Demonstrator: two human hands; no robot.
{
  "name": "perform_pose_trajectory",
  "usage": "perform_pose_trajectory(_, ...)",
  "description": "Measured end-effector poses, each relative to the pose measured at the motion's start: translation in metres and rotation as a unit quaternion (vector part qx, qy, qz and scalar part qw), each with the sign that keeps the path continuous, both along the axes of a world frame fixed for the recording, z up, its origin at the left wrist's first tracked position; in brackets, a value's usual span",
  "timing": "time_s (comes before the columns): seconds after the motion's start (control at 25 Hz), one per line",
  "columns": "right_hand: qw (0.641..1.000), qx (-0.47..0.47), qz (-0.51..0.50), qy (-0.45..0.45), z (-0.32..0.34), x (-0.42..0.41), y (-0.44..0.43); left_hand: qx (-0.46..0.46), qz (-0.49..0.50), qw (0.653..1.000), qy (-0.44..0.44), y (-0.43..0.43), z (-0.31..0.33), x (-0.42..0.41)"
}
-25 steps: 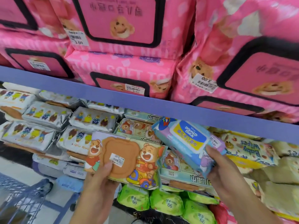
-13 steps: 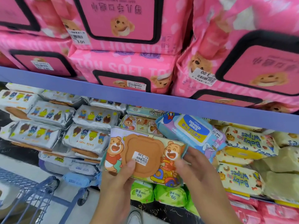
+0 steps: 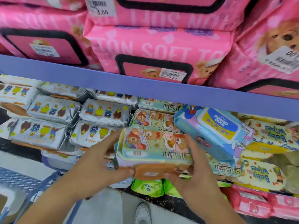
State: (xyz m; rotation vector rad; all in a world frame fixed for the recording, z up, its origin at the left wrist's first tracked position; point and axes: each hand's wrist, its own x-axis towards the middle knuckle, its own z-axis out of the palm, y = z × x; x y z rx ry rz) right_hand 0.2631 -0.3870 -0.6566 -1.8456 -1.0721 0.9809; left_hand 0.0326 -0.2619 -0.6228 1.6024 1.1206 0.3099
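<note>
A bear-print wipes pack [image 3: 153, 148] with a brown lid lies tipped flat at the shelf's front edge, its lid facing me. My left hand [image 3: 100, 165] grips its left end, thumb on top. My right hand [image 3: 192, 168] grips its right end, fingers curled over the top. A blue Donald Duck wipes pack [image 3: 215, 131] rests tilted on the stacked packs just right of it, touched by neither hand.
A purple shelf edge [image 3: 145, 89] runs above, carrying big pink tissue packs [image 3: 158, 50]. Silver bear packs [image 3: 53, 110] fill the left, yellow Baby Wipes packs [image 3: 271, 136] the right, green packs [image 3: 148, 188] below. A blue cart [image 3: 24, 183] stands at lower left.
My right hand left the Donald Duck pack on the shelf stack and joined the left hand on the bear pack. The bear pack was tipped flat and moved toward the shelf.
</note>
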Motion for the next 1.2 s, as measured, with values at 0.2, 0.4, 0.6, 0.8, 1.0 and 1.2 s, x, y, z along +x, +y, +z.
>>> perform_pose_trajectory(0.2, 0.928, 0.021, 0.045, -0.370, -0.018, 0.002, 0.001, 0.224, -0.130, 0.960, 0.110, 0.016, -0.031, 0.009)
perform_pose_trajectory(0.4, 0.868, 0.041, 0.090, -0.486, -0.049, 0.005, -0.002, 0.428, -0.160, 0.858, 0.236, 0.017, -0.070, 0.012)
perform_pose_trajectory(0.6, 0.882, 0.044, 0.101, -0.459, -0.050, 0.001, -0.006, 0.434, -0.151, 0.831, 0.315, -0.001, -0.072, 0.024)
perform_pose_trajectory(0.8, 0.917, 0.089, 0.016, -0.389, -0.016, 0.037, -0.030, 0.341, -0.158, 0.842, 0.386, -0.019, -0.057, 0.037)
perform_pose_trajectory(1.0, 0.904, 0.131, -0.074, -0.400, 0.005, 0.079, -0.053, 0.277, -0.178, 0.886, 0.325, -0.016, -0.019, 0.042)
perform_pose_trajectory(1.2, 0.978, 0.023, -0.189, -0.086, 0.000, 0.112, -0.025, 0.092, -0.005, 0.996, 0.004, 0.018, 0.011, 0.151)
